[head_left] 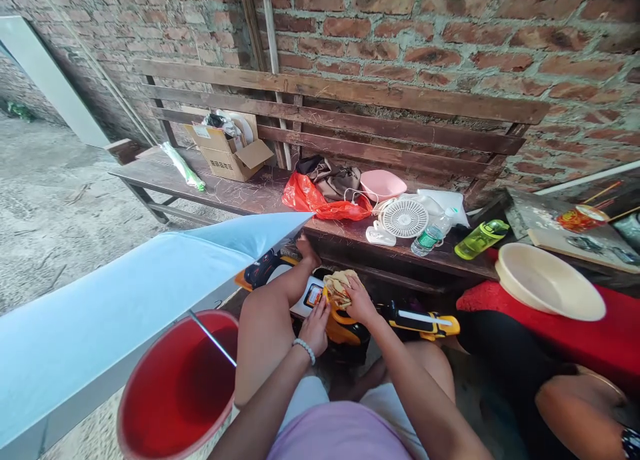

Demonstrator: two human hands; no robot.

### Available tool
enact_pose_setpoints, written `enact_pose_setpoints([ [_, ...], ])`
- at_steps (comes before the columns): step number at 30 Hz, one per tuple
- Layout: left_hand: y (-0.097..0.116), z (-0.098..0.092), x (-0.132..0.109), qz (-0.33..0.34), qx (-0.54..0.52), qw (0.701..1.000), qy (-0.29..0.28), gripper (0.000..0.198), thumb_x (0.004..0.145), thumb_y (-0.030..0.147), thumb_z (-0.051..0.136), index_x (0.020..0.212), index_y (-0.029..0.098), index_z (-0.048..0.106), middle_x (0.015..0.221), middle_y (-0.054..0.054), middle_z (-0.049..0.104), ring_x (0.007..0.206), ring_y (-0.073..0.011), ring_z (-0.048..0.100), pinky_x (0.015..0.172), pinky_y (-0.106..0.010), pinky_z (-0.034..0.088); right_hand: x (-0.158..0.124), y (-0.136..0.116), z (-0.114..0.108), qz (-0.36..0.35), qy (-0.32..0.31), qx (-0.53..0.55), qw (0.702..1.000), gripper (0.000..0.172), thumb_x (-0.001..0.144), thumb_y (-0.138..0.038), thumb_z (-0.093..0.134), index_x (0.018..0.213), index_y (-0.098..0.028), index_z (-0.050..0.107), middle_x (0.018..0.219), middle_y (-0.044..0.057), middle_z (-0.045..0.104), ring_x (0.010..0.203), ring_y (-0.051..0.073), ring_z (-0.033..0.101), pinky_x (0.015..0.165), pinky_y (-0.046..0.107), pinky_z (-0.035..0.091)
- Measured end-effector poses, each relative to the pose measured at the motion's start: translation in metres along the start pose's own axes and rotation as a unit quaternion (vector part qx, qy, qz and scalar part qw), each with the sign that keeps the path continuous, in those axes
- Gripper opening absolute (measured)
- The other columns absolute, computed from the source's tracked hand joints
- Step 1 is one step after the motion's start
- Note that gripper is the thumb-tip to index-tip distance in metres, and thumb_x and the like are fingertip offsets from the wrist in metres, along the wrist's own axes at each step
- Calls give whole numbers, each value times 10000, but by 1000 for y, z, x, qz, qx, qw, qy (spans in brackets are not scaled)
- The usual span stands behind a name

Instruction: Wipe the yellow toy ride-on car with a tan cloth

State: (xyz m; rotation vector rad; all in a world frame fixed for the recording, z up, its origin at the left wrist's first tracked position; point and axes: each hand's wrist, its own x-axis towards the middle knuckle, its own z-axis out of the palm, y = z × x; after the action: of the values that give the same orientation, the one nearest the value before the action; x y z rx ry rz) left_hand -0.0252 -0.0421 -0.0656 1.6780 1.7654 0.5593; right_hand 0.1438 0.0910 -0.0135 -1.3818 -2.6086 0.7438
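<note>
My right hand [361,303] is closed on a crumpled cream cloth [341,287] with darker patches, pressed against a white, yellow and black plastic item [345,330] between my legs. My left hand [316,328], a beaded bracelet [305,350] at its wrist, lies on the same item, fingers stretched out. Its fingertips touch a small yellow part beside the cloth. Just left of them is a label [314,295] with a dark border. A yellow and black arm with a white bar [420,320] sticks out to the right. My hands hide much of the item's middle.
A wooden bench [225,197] holds a cardboard box [225,157], red plastic bag [300,197], white fan [405,218], water bottle [433,233] and green bottle [480,240]. Left are a red bucket [175,387] and blue panel [125,300]. Another person's arm [580,407] is right, near a cream basin [550,287].
</note>
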Motion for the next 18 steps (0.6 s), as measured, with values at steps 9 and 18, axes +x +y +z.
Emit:
enact_pose_setpoints([
  [9, -1, 5, 3, -1, -26, 1000, -4, 895, 774, 32, 544, 1659, 138, 465, 1821, -164, 253, 1671, -352, 300, 1365, -595, 289, -76, 11, 60, 65, 68, 18, 995, 859, 749, -55, 651, 1583, -250, 589, 1747, 113, 425, 1658, 430, 260, 1340, 611, 276],
  [18, -7, 10, 11, -7, -143, 986, 84, 802, 846, 85, 515, 1642, 178, 483, 1754, -111, 432, 1665, -286, 324, 1396, -563, 224, -99, -16, 31, -4, 58, 179, 982, 730, 775, -112, 585, 1488, -243, 672, 1533, 141, 648, 1441, 340, 589, 1235, 550, 467],
])
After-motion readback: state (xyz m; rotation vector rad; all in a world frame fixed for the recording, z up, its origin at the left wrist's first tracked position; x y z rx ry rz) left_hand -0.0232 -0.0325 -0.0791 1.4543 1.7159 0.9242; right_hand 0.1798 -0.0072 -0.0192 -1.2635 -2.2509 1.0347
